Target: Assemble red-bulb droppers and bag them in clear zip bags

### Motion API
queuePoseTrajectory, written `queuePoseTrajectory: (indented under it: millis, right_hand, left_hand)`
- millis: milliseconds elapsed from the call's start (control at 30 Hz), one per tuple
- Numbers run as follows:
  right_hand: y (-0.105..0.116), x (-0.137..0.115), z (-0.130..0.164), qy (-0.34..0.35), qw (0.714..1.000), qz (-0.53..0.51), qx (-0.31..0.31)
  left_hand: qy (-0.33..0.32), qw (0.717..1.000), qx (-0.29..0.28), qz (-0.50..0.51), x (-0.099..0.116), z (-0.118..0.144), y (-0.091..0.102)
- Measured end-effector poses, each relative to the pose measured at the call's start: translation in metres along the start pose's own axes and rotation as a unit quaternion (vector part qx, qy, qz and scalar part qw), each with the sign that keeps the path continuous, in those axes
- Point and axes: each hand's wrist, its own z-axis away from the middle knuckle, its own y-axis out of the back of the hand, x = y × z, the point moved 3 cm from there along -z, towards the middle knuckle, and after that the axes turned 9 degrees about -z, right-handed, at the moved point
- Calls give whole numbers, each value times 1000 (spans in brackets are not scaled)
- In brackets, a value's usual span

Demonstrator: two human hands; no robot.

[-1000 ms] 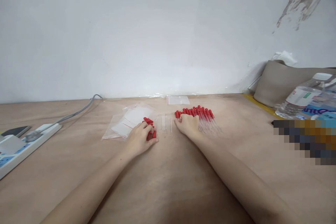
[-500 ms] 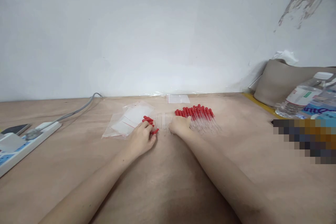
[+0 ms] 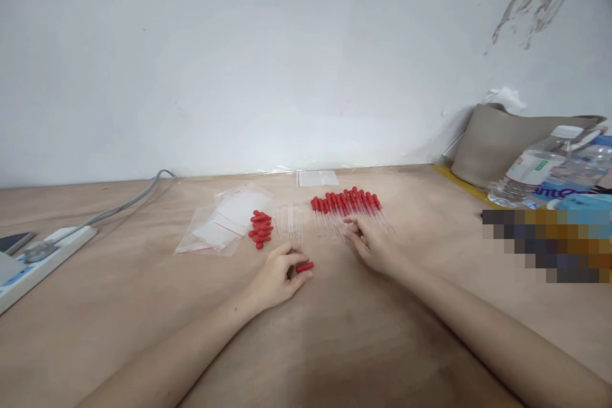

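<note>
My left hand is closed, pinching a red rubber bulb between thumb and fingers just above the table. My right hand has its fingertips pinched on what looks like a thin clear glass tube, faint against the wood. Behind it lies a row of droppers, red bulbs toward the wall and clear stems toward me. Loose red bulbs are heaped beyond my left hand. Beside them, several bare glass tubes lie side by side.
Clear plastic bags lie left of the bulbs, and a small zip bag sits by the wall. A power strip with a grey cable is at the left. At the right stand a water bottle and a grey-brown container.
My left hand has moved from the bulb heap toward me and right, now with one bulb. My right hand has left the bare tubes and shifted right. The view has turned slightly.
</note>
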Motion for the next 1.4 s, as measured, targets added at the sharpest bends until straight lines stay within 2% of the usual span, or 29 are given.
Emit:
queuePoseTrajectory:
  millis: [100, 200, 300, 400, 733, 1000, 1200, 1400]
  right_hand:
    - [-4, 1, 12, 20, 1000, -9, 13]
    - [-10, -10, 19, 19, 1000, -4, -11]
    - [-12, -26, 22, 34, 998, 25, -41]
    - [-13, -36, 23, 68, 995, 44, -55]
    - [-18, -33, 24, 98, 992, 41, -61]
    - [-17, -29, 22, 117, 989, 48, -82]
    - [-14, -24, 15, 146, 977, 74, -134]
    - [-12, -26, 15, 184, 968, 120, -120]
  left_hand:
    - [2, 999, 26, 23, 3, -1, -3]
    - [49, 996, 42, 67, 1, 0, -6]
    - [93, 987, 30, 125, -4, 0, -10]
    - [94, 983, 16, 157, -6, -2, -12]
    - [112, 946, 4, 305, -11, -6, -21]
    - [92, 961, -18, 260, -10, -4, -19]
    - [77, 967, -59, 234, -5, -1, -17]
    - [71, 979, -77, 174, -1, 0, -14]
